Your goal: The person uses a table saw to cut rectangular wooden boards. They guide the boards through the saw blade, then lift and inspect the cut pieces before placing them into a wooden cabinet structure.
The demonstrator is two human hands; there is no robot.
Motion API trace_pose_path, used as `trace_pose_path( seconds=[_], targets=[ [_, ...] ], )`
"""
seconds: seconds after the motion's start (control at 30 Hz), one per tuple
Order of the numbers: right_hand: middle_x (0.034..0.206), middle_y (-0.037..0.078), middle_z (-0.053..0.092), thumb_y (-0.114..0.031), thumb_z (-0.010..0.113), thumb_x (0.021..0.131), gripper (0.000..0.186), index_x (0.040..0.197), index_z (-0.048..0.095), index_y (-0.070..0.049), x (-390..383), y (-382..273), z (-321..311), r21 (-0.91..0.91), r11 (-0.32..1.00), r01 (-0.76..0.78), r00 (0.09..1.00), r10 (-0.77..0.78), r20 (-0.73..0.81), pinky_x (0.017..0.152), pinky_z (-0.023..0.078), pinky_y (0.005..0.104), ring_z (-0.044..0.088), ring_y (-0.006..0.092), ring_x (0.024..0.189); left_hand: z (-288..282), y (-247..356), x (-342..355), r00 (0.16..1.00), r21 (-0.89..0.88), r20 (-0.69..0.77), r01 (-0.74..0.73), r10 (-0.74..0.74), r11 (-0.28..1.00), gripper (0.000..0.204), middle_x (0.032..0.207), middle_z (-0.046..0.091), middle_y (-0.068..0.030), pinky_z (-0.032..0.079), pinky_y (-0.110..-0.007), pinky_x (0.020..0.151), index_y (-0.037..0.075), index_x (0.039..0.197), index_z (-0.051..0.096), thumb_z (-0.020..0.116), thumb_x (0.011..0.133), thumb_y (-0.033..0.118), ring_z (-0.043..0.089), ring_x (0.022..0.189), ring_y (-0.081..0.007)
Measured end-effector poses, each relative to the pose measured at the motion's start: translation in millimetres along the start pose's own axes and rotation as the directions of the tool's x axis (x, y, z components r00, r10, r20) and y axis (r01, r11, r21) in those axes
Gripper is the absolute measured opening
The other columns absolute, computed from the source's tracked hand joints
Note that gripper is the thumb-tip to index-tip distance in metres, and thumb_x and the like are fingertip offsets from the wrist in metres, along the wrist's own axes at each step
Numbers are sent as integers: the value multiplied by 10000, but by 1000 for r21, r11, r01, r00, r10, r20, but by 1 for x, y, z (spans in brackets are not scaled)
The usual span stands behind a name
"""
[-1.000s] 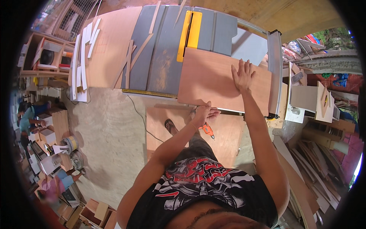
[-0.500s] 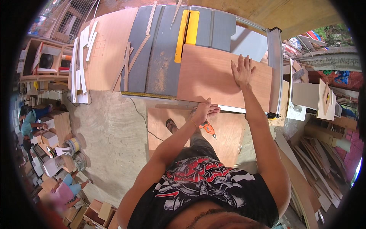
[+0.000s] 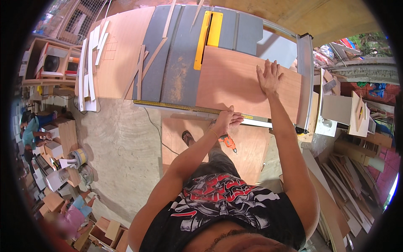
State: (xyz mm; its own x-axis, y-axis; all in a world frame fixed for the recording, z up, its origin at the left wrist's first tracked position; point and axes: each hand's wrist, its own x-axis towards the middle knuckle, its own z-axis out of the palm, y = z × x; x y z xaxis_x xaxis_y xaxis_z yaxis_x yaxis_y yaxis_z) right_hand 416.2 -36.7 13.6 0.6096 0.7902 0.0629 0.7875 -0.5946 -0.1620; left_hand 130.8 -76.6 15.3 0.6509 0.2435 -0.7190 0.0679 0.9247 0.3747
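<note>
A reddish-brown plywood board (image 3: pixel 239 80) lies flat on the grey table saw (image 3: pixel 178 63). Its left far corner meets the yellow throat plate (image 3: pixel 214 29) with its dark slot, and its right end runs along the silver fence (image 3: pixel 305 80). My right hand (image 3: pixel 269 79) rests on the board's right half, open, fingers spread. At the near edge, my left hand (image 3: pixel 228 118) is by the front rail, its fingers stretched to the right and thumb raised by the board. Nothing shows in its grip. A yellow measuring scale (image 3: pixel 247 116) shows on the rail beside it.
Thin wood strips (image 3: pixel 153 59) lie across the saw table, with sawdust (image 3: pixel 178 82) nearby. White strips (image 3: pixel 91 63) sit on the left panel. An orange drill (image 3: pixel 228 143) lies below, near my feet. Scrap boards (image 3: pixel 348 180) are piled at right. Two people work at far left.
The board has slid slightly away from me along the fence, uncovering more of the yellow scale at its near edge. Both hands keep nearly the same pose.
</note>
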Motion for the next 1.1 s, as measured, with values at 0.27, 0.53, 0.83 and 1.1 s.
trace_pose_path(
  seconds=[0.27, 0.53, 0.83, 1.1],
  targets=[
    [1651, 180, 219, -687, 395, 959, 757, 1573, 340, -246, 12, 3, 5, 2, 1000, 3, 1000, -3, -15, 1195, 63, 648, 135, 386, 1537, 3, 6, 11, 1000, -73, -6, -6, 6, 997, 725, 1175, 665, -245, 544, -395, 994, -114, 1240, 545, 422, 1038, 571, 670, 1103, -319],
    [1651, 181, 219, -699, 391, 956, 764, 1571, 348, -248, 26, 5, 8, 11, 1000, 10, 1000, -10, -23, 1194, 64, 644, 133, 388, 1537, 7, 17, 23, 999, -59, -34, -19, 17, 998, 675, 1135, 667, -237, 587, -352, 929, -117, 1216, 556, 383, 1066, 518, 686, 1053, -295],
    [1623, 241, 249, -638, 417, 969, 746, 1557, 361, -182, 40, 0, 4, 19, 999, 31, 998, -30, -58, 1175, 87, 664, 186, 438, 1512, 12, 37, 33, 999, -40, -37, -25, 23, 999, 647, 1104, 675, -237, 580, -352, 939, -123, 1209, 560, 364, 1081, 480, 692, 1023, -296],
    [1534, 237, 386, -382, 585, 970, 616, 1481, 449, -66, -32, -15, 0, 261, 956, 133, 957, -55, -285, 1124, 267, 624, 335, 433, 1422, 12, 51, 54, 998, -89, -33, -62, 59, 994, 543, 1054, 693, -256, 629, -312, 785, -105, 1134, 556, 349, 1098, 395, 718, 911, -287]
  ],
)
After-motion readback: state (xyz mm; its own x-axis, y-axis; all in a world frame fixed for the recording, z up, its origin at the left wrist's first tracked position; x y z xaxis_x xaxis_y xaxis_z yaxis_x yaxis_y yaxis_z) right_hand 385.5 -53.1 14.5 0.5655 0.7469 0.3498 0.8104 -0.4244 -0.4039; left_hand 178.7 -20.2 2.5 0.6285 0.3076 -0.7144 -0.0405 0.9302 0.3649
